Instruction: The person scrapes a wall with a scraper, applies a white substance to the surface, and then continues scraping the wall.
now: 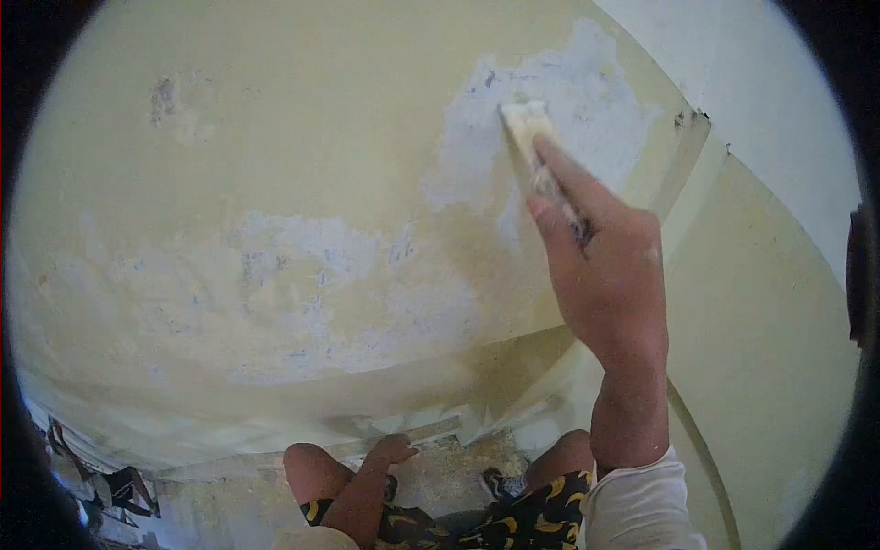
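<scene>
My right hand (605, 275) is raised against a pale yellow wall (302, 119) and grips a putty knife (527, 128). Its forefinger lies along the blade, which presses flat on a grey-white patch of bare plaster (596, 101) at the upper right. My left hand (390, 451) hangs low by my left knee (307, 463), fingers loosely curled, holding nothing that I can see. I am crouching; dark shorts with a yellow banana print (513, 522) show at the bottom.
A wide scraped, mottled area (302, 293) spreads across the middle of the wall. A wall corner (687, 165) runs down on the right. Dust and paint flakes cover the floor (449, 472) by my shoe (500, 481). Dark objects (110, 486) lie at lower left.
</scene>
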`<action>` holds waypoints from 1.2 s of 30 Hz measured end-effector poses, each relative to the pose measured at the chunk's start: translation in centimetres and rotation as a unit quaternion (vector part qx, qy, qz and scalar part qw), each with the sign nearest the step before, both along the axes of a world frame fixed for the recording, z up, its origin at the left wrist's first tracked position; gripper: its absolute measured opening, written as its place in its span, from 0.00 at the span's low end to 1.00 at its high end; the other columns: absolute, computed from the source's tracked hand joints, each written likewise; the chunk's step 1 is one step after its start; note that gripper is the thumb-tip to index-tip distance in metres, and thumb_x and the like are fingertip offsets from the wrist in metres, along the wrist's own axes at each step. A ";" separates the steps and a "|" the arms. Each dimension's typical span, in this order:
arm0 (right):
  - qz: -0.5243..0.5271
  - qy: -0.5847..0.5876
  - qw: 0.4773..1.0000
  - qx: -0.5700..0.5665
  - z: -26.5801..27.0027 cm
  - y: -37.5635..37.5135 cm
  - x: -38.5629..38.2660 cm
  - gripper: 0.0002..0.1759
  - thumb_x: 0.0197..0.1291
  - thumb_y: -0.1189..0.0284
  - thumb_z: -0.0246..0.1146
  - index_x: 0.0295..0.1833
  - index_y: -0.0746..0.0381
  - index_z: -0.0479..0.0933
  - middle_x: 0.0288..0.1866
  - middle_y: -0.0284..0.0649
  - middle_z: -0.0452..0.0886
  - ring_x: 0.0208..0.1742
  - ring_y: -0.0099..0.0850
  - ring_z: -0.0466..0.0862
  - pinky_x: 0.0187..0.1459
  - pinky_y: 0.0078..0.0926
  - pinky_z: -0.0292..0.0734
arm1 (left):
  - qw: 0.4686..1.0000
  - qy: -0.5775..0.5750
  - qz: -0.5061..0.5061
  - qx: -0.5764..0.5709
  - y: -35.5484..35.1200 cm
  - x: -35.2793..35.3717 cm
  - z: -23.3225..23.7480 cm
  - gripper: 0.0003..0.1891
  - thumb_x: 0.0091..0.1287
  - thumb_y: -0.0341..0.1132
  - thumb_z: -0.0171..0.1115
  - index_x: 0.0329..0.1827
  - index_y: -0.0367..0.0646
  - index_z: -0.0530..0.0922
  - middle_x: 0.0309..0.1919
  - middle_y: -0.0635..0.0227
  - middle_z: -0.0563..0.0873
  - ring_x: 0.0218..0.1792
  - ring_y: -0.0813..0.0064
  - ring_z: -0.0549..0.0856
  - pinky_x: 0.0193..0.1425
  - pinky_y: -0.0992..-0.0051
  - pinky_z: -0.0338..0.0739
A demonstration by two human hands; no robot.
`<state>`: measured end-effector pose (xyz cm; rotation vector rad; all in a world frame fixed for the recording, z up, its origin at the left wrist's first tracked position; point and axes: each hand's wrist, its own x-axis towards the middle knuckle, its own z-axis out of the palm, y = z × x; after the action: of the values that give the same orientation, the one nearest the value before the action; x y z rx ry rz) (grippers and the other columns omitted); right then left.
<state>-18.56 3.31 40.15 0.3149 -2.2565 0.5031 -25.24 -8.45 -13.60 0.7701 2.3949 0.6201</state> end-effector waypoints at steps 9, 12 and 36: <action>0.002 -0.041 0.997 -0.069 -2.4 -0.1 0.4 0.21 0.60 0.74 0.60 0.60 0.59 0.73 0.38 0.59 0.80 0.37 0.22 0.82 0.41 0.24 0.75 | 0.998 -0.027 0.055 -0.028 0.4 -0.7 -1.5 0.29 0.63 0.56 0.53 0.57 0.41 0.75 0.57 0.54 0.77 0.58 0.53 0.75 0.63 0.59 0.68; 0.021 -0.017 0.998 -0.056 -2.7 0.1 0.1 0.21 0.60 0.74 0.60 0.60 0.60 0.73 0.34 0.57 0.81 0.30 0.21 0.78 0.37 0.24 0.75 | 0.992 -0.075 0.102 -0.023 0.6 0.3 0.9 0.29 0.62 0.56 0.54 0.56 0.40 0.76 0.56 0.53 0.77 0.57 0.53 0.76 0.62 0.60 0.68; 0.032 0.027 0.999 -0.006 -2.7 0.4 -0.3 0.20 0.59 0.75 0.60 0.58 0.62 0.74 0.28 0.55 0.79 0.23 0.22 0.74 0.31 0.23 0.73 | 0.990 -0.073 0.116 -0.019 0.6 -0.6 -0.6 0.30 0.62 0.58 0.55 0.56 0.41 0.76 0.56 0.51 0.77 0.58 0.54 0.75 0.62 0.60 0.69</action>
<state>-18.86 3.74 37.41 0.3916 -2.1951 0.5346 -25.81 -7.84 -14.25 0.4178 2.3694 0.6956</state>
